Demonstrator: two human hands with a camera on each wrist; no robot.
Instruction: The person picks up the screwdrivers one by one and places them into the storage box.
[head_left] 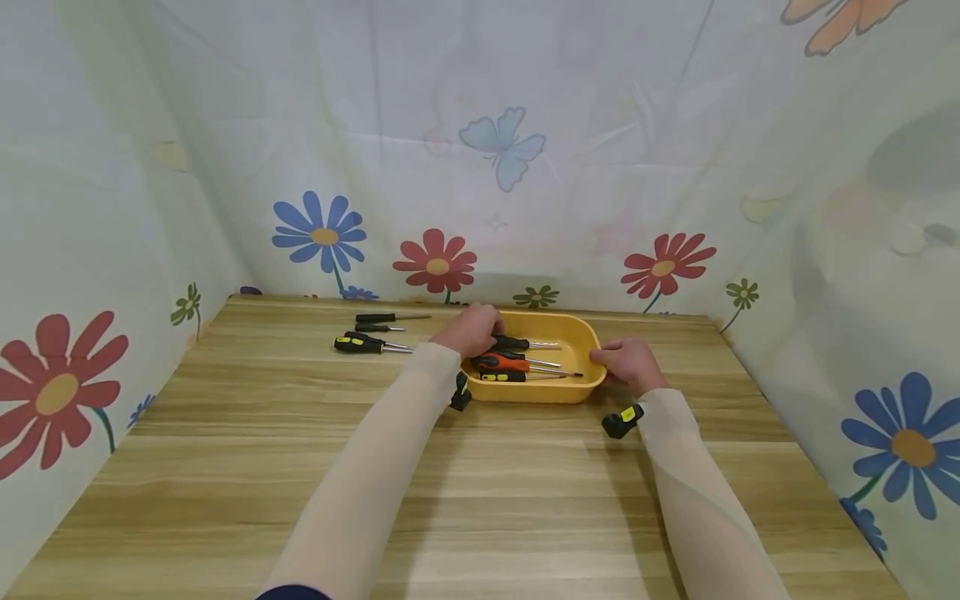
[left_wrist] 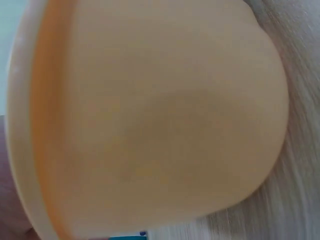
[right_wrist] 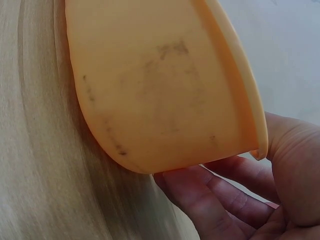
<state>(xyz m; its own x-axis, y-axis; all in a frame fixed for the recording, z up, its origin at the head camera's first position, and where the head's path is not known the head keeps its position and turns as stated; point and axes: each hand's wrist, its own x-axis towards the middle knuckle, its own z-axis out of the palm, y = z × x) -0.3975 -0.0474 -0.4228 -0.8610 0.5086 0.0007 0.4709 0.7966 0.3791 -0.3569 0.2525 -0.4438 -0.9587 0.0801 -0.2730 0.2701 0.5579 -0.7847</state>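
Note:
A yellow plastic basin (head_left: 551, 392) stands toward the back of the wooden table, with several screwdrivers lying in it, their tips pointing right. Among them are an orange-and-black screwdriver (head_left: 501, 362) and a black-and-yellow one (head_left: 502, 377). My left hand (head_left: 468, 332) reaches over the left rim, fingers curled at the handle of a black screwdriver (head_left: 513, 342); its fingertips are partly hidden. In the left wrist view, the basin's wall (left_wrist: 175, 125) covers most of that hand. My right hand (head_left: 630, 362) grips the basin's right end, thumb at the rim and fingers (right_wrist: 192, 192) against its outside.
Left of the basin lie more screwdrivers on the table (head_left: 225, 467): a black-and-yellow pair (head_left: 360, 342) and two thin black ones, the longer (head_left: 375, 317) at the back. A flower-printed curtain (head_left: 495, 208) encloses the table at the back and sides.

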